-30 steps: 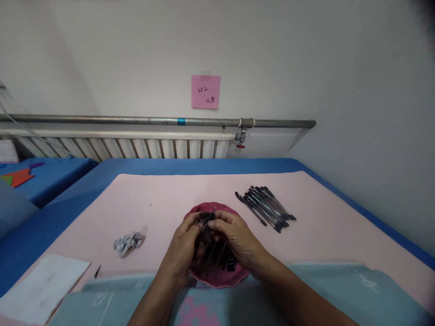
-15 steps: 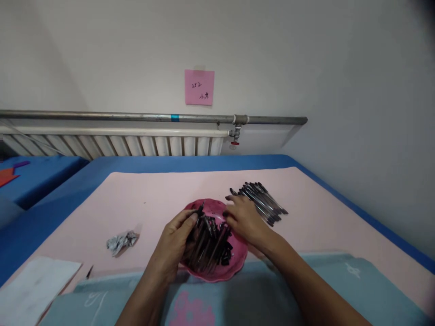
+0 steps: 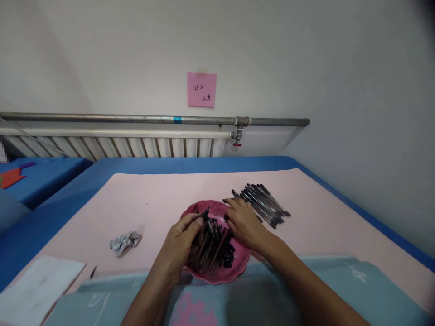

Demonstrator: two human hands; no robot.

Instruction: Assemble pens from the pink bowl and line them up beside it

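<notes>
Two hands work over a pink dish (image 3: 238, 271) full of dark pen parts (image 3: 214, 246), which sits on a pink mat (image 3: 152, 203) at the near edge of a blue-covered table (image 3: 190, 165). Left hand (image 3: 180, 244) is curled closed, thumb and forefinger pinching one slim black pen piece (image 3: 205, 213) whose tip sticks up just beyond the fingertips, over the far rim of the dish; the rest of the loose parts lie directly under and to the right of those fingers. Right hand (image 3: 243, 224) lies flat and loosely open, holding nothing that shows, its fingertips reaching past the dish's right rim and touching or nearly touching the near end of a stack of finished black pens (image 3: 263, 203); contact cannot be resolved. Judgement: step in hand looks like pen assembly, between one unit laid on the stack and the mating part for the piece in the left pinch. Next move likely calls for the right fingers to come back over the dish, single out one part from the tangle, and line it up end to end with the held piece. A crumpled foil scrap (image 3: 124, 241) lies well left of the left fingers; a white sheet (image 3: 37, 285) farther left.
</notes>
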